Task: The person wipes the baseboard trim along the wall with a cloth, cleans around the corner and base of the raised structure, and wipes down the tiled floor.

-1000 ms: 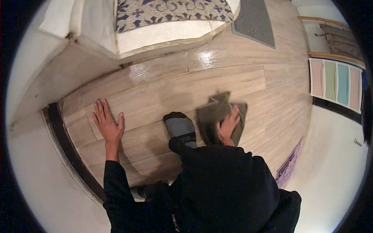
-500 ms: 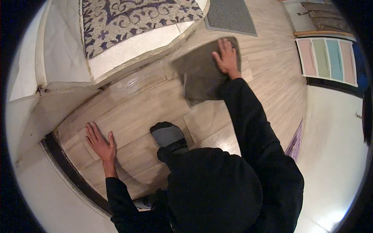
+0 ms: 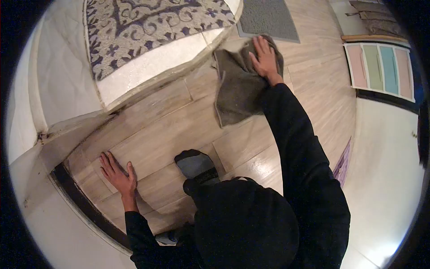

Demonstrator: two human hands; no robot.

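Observation:
My right hand (image 3: 266,60) lies flat, fingers stretched, on a dark grey-brown cloth (image 3: 235,96) spread over the wood-look tile floor (image 3: 156,134). The cloth is bunched and creased around and under that hand, and its looser part trails toward me. On the left, my left hand (image 3: 118,175) rests with its fingers spread on the bare floor, near the dark strip along the wall. It holds nothing. Between the two arms, my foot in a grey and black sock (image 3: 196,166) stands on the floor.
A raised white step (image 3: 156,62) with a patterned purple and beige rug (image 3: 156,22) lies ahead on the left. Beyond the cloth is a grey mat (image 3: 268,20). On the right stand a pastel drawer unit (image 3: 380,69) and a white panel (image 3: 385,166).
The cloth has gone from lying fairly flat to being bunched and wrinkled under my right hand, its left edge drawn to the right. My left hand stays planted on the floor.

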